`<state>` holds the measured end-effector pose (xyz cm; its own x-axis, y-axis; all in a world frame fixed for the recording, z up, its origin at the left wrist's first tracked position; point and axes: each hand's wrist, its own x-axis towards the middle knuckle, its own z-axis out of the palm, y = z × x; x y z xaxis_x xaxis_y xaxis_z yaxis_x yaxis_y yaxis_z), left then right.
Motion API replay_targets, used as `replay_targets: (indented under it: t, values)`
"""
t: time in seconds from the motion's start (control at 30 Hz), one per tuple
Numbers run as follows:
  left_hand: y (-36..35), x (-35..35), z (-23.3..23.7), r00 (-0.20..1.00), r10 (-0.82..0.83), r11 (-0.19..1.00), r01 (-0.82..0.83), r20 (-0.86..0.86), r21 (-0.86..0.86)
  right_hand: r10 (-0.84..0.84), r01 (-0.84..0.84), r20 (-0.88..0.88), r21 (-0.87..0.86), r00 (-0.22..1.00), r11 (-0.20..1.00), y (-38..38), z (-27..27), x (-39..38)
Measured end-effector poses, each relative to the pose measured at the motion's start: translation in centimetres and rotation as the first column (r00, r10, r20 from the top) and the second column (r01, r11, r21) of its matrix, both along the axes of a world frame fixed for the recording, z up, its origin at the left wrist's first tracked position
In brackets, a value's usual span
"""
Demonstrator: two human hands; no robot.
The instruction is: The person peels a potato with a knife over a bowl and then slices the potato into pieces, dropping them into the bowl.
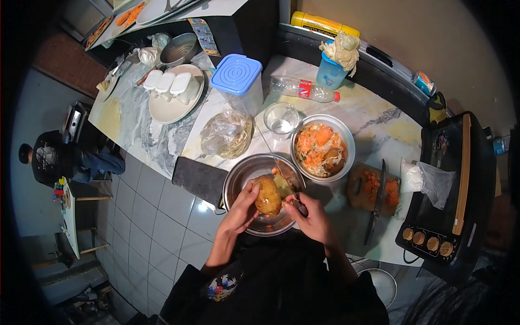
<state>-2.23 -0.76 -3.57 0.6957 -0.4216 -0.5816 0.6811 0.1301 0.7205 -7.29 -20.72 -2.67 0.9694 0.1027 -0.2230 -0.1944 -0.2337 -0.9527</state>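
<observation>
The left hand [242,208] wraps its fingers round the potato [268,196] over the steel bowl [237,174] on the counter [374,124], while the right hand [313,218] beside it has its fingers closed on a knife [300,208]; peeling looks under way, and it next calls for turning the potato to the blade.

The left hand [242,208] and the right hand [313,216] are bare, and the forearms just behind the grip are uncovered too. Further back from the grip each arm runs into a black sleeve, the left sleeve [201,276] and the right sleeve [357,281], both part of a loose black top [281,281]. On the top, well back from the grip on the left-hand side, sits a small printed patch [221,285] in blue, white and a little red.
</observation>
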Motion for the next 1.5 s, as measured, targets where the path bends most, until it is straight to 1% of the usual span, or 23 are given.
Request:
replay_targets:
  t: [0.03, 0.1, 0.13, 0.17, 0.2, 0.23, 0.3, 0.33, 0.37, 0.43, 0.47, 0.5, 0.57, 0.63, 0.7, 0.77, 0.83, 0.9, 0.93, 1.0, 1.1, 1.27, 1.5]
  values:
    - [-0.1, -0.1, -0.2, 1.000, 0.000, 1.000, 0.000, -0.001, 0.001, -0.028, 0.028, 0.015, 0.021, 0.999, 0.999, 0.0, 0.1, 0.0]
    - [-0.8, -0.5, -0.8, 0.975, 0.063, 0.995, -0.047, 0.211, -0.083, -0.056, 0.055, 0.030, 0.044, 0.998, 0.998, -0.1, 0.0, -0.2]
    - [-1.1, -0.5, -0.8, 0.975, 0.063, 0.996, -0.046, 0.211, -0.082, -0.038, 0.041, 0.088, -0.036, 0.995, 0.999, -0.2, -0.1, -0.3]
    - [-1.4, -0.5, -0.9, 0.976, 0.123, 0.987, -0.101, 0.180, -0.123, -0.016, 0.033, 0.146, -0.117, 0.989, 0.993, -0.3, -0.1, -0.4]
    - [-1.6, -0.5, -0.9, 0.973, 0.181, 0.974, -0.157, 0.146, -0.161, -0.017, 0.034, 0.146, -0.117, 0.989, 0.993, -0.2, 0.3, -0.5]
    - [-1.6, -0.6, -1.4, 0.973, 0.179, 0.975, -0.155, 0.144, -0.160, -0.010, 0.031, 0.137, -0.152, 0.990, 0.988, -0.1, 1.3, -0.6]
    - [-1.5, -0.8, -2.6, 0.951, 0.301, 0.938, -0.309, -0.074, -0.154, -0.005, 0.029, 0.128, -0.186, 0.992, 0.982, 0.3, 1.8, -1.1]
    - [-1.7, -0.8, -2.1, 0.937, 0.324, 0.921, -0.344, -0.132, -0.182, 0.040, 0.001, 0.145, -0.267, 0.989, 0.964, 0.5, 1.6, -1.6]
    - [-1.8, -0.8, -1.5, 0.937, 0.323, 0.922, -0.343, -0.132, -0.182, 0.085, -0.026, 0.158, -0.346, 0.984, 0.938, 0.7, 1.6, -1.8]
    - [-1.9, -0.6, -0.7, 0.924, 0.333, 0.909, -0.367, -0.186, -0.197, 0.107, -0.043, 0.169, -0.342, 0.980, 0.939, 1.0, 2.6, -1.7]
    - [-1.8, -0.8, -1.9, 0.921, 0.339, 0.895, -0.379, -0.191, -0.236, 0.153, -0.082, 0.162, -0.378, 0.975, 0.922, 1.2, 2.5, -1.7]
    - [-1.8, -0.8, -1.6, 0.921, 0.340, 0.895, -0.379, -0.191, -0.234, 0.200, -0.121, 0.153, -0.414, 0.968, 0.902, 1.4, 2.4, -1.7]
    - [-2.1, -1.0, -0.5, 0.941, 0.313, 0.938, -0.328, -0.130, -0.116, 0.202, -0.116, 0.156, -0.437, 0.967, 0.892, 1.8, 2.0, -1.6]
    - [-2.0, -1.2, -2.0, 0.928, 0.334, 0.927, -0.354, -0.163, -0.120, 0.175, -0.026, 0.255, -0.497, 0.951, 0.867, 2.1, 1.8, -1.5]
    - [-1.9, -1.5, -2.5, 0.915, 0.352, 0.917, -0.380, -0.197, -0.125, 0.191, -0.038, 0.248, -0.513, 0.950, 0.857, 2.0, 1.0, -1.4]
    - [-1.7, -1.7, -2.5, 0.926, 0.325, 0.925, -0.353, -0.191, -0.138, 0.202, -0.046, 0.241, -0.529, 0.949, 0.847, 1.9, 0.8, -1.3]
    - [-1.6, -2.0, -3.2, 0.917, 0.337, 0.919, -0.370, -0.214, -0.136, 0.265, -0.094, 0.213, -0.586, 0.940, 0.805, 1.8, 0.9, -1.3]
    - [-1.2, -2.1, -3.4, 0.906, 0.351, 0.912, -0.388, -0.236, -0.134, 0.272, -0.109, 0.185, -0.604, 0.944, 0.789, 1.9, 0.7, -1.3]
    - [-0.7, -2.0, -3.3, 0.917, 0.305, 0.926, -0.349, -0.258, -0.145, 0.279, -0.125, 0.157, -0.621, 0.947, 0.774, 2.0, 0.7, -1.3]
    - [-0.7, -2.1, -3.1, 0.925, 0.260, 0.937, -0.311, -0.278, -0.157, 0.278, -0.107, 0.188, -0.617, 0.942, 0.780, 2.1, 0.6, -1.0]
    - [-1.6, -2.1, -2.4, 0.908, 0.328, 0.918, -0.371, -0.259, -0.138, 0.284, -0.091, 0.223, -0.618, 0.932, 0.781, 2.1, 0.9, -0.8]
    - [-1.9, -2.4, -2.1, 0.916, 0.357, 0.932, -0.362, -0.182, 0.004, 0.285, -0.083, 0.225, -0.632, 0.932, 0.770, 2.2, 0.9, -0.5]
    - [-2.2, -2.6, -1.6, 0.908, 0.380, 0.921, -0.388, -0.176, -0.015, 0.290, -0.099, 0.208, -0.631, 0.934, 0.769, 1.9, 1.6, 0.1]
